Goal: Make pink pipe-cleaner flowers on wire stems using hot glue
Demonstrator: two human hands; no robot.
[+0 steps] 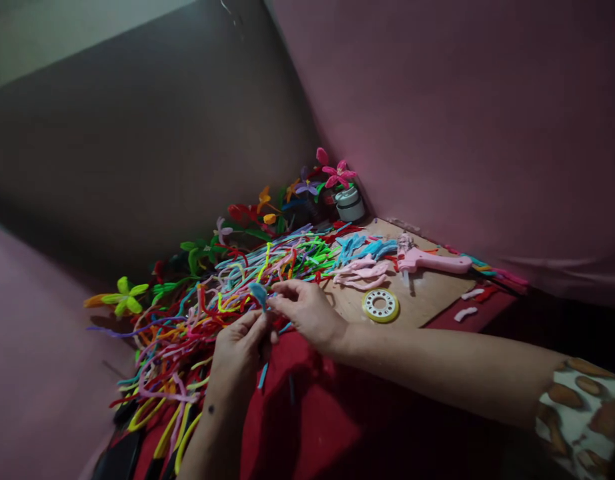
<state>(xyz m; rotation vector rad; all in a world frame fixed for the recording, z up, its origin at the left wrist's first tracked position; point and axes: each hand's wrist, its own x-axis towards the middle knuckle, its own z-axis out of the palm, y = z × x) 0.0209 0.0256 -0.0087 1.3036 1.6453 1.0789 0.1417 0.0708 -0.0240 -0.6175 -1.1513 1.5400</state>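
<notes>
Head view, near to far: left hand [238,339], forearm cut off by the lower frame edge, thumb and forefinger pinching the base of a blue fuzzy piece [259,293], held up above the near side of the red-covered table [282,427]; remaining fingers partly hidden. Blue strip [263,376], showing below that hand; its join to the piece concealed by the fingers. Right hand [307,312], thumb and forefinger close together beside the blue piece; whether they grip it, cannot be told. Patterned sleeve [582,417], cut off at right. Dark object [118,457], lower left, cropped and unidentifiable. Heap of multicoloured fuzzy stems [212,287], tangled along the table's left side, partly screened by both hands, individual ends indistinct. Wooden board [437,297], towards the table's right corner, bearing yellow-rimmed tape roll [368,308], pale pink pieces [362,272], blue pieces [370,248] and pink glue gun [440,262], nozzle end blurred. Yellow-green flower [126,297], at the left edge. Lidded pale container [350,205], far corner, pink flower [340,175] overlapping its top. Other blooms between, dim.
</notes>
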